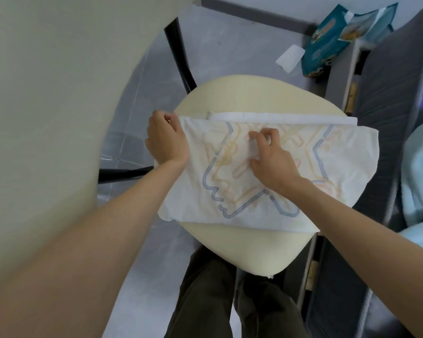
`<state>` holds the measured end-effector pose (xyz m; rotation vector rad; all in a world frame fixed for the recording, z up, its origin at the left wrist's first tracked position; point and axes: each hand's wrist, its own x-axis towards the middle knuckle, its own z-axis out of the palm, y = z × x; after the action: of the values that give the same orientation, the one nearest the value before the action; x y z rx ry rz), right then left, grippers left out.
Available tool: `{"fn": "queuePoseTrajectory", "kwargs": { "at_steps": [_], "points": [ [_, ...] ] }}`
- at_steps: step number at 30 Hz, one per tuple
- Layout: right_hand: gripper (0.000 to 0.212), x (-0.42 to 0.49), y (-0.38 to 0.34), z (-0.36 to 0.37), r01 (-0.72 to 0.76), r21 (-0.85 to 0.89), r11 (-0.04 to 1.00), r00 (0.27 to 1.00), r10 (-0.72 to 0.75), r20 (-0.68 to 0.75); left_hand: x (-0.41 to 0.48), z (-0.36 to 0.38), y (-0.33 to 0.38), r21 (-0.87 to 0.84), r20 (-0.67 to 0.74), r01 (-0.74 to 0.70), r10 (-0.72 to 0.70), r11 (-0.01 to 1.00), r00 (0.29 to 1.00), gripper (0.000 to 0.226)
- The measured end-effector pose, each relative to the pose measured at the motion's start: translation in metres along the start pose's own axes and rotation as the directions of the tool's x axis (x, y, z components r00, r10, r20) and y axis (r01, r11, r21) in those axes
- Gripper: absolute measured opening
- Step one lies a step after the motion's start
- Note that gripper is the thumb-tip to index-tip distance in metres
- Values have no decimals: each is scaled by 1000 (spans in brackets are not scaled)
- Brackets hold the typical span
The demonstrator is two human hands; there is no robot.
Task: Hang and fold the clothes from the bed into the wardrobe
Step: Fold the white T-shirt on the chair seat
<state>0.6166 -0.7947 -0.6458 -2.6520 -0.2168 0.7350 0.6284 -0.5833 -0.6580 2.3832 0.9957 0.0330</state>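
mid-fold: shirt (327,152) lies part-folded on the chair seat (230,93), left hand (165,140) pinching its far corner, right hand (269,154) pinching the middle; blue garment (420,167) waits on the bed (381,81), wardrobe step not reached, i'd say.

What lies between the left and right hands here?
In the head view, only fabric of the white printed shirt, on the cream seat, lies between left hand and right hand.
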Motion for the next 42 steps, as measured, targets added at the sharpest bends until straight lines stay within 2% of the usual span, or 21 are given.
{"fn": "queuePoseTrajectory", "kwargs": {
  "at_steps": [3, 5, 9, 10, 11, 13, 14, 15, 17, 18, 19, 21, 24, 26, 28, 30, 32, 35, 39, 40, 42],
  "points": [
    [56, 0, -2, 1, -12, -5, 1000, 1000, 12, -3, 6, 0, 1, 36, 71, -30, 28, 999, 997, 9],
    [57, 1, -2, 2, -15, -1, 1000, 1000, 14, -7, 10, 2, 3, 81, 73, 0, -6, 997, 997, 8],
    [57, 0, 1, 4, -12, 10, 1000, 1000, 12, -10, 13, 5, 9, 38, 87, 231, -233, 972, 969, 14],
    [57, -1, 2, 4, -1, 25, 1000, 1000, 1, -12, 12, 5, 12, 64, 71, 236, -240, 970, 968, 17],
    [56, -4, 5, 3, 15, 51, 999, 1000, -14, -19, 8, 5, 15, 116, 32, 179, -183, 977, 983, 20],
    [52, -14, 10, 1, 45, 148, 988, 997, -35, -70, -6, 6, 21, 191, -17, -95, 100, 977, 995, 28],
    [47, -21, 14, 0, 51, 213, 976, 992, -25, -120, -15, 7, 24, 179, 25, -284, 284, 942, 959, 32],
    [42, -29, 17, -1, 42, 281, 959, 984, 10, -179, -24, 9, 27, 151, 121, -465, 450, 873, 885, 35],
    [27, -48, 23, -1, -24, 396, 918, 953, 141, -269, -39, 18, 35, 74, 354, -722, 658, 688, 664, 41],
    [21, -59, 27, 0, -80, 436, 896, 931, 224, -290, -45, 24, 42, 42, 447, -787, 692, 616, 566, 45],
    [16, -70, 32, 1, -148, 464, 873, 903, 311, -297, -51, 31, 49, 21, 517, -819, 695, 573, 500, 50],
    [11, -93, 40, 7, -306, 494, 814, 820, 489, -298, -61, 48, 66, 25, 632, -825, 630, 564, 451, 61],
    [26, -120, 47, 21, -562, 561, 607, 608, 763, -216, -71, 71, 90, 90, 763, -816, 487, 571, 425, 76],
    [44, -129, 47, 31, -639, 678, 364, 469, 883, -32, -75, 82, 102, 122, 751, -837, 502, 534, 429, 83],
    [58, -130, 48, 37, -616, 785, 64, 342, 920, 194, -77, 86, 107, 118, 681, -841, 574, 528, 456, 87],
    [66, -127, 52, 40, -542, 827, -149, 290, 891, 350, -78, 88, 107, 122, 643, -830, 594, 545, 484, 83],
    [70, -125, 55, 40, -417, 881, -224, 330, 866, 376, -77, 88, 104, 131, 644, -817, 578, 562, 501, 75],
    [69, -121, 58, 38, -324, 941, -101, 388, 893, 230, -76, 84, 104, 84, 652, -795, 570, 601, 500, 57],
    [50, -114, 63, 34, -329, 944, 38, 367, 926, 90, -75, 77, 98, 52, 683, -725, 505, 687, 528, 41],
    [45, -111, 66, 31, -345, 932, 113, 378, 925, 28, -74, 74, 95, 47, 685, -692, 481, 720, 547, 37],
    [40, -104, 68, 21, -321, 895, 310, 465, 875, -137, -71, 66, 86, 53, 675, -598, 413, 800, 612, 35]
  ]
}}
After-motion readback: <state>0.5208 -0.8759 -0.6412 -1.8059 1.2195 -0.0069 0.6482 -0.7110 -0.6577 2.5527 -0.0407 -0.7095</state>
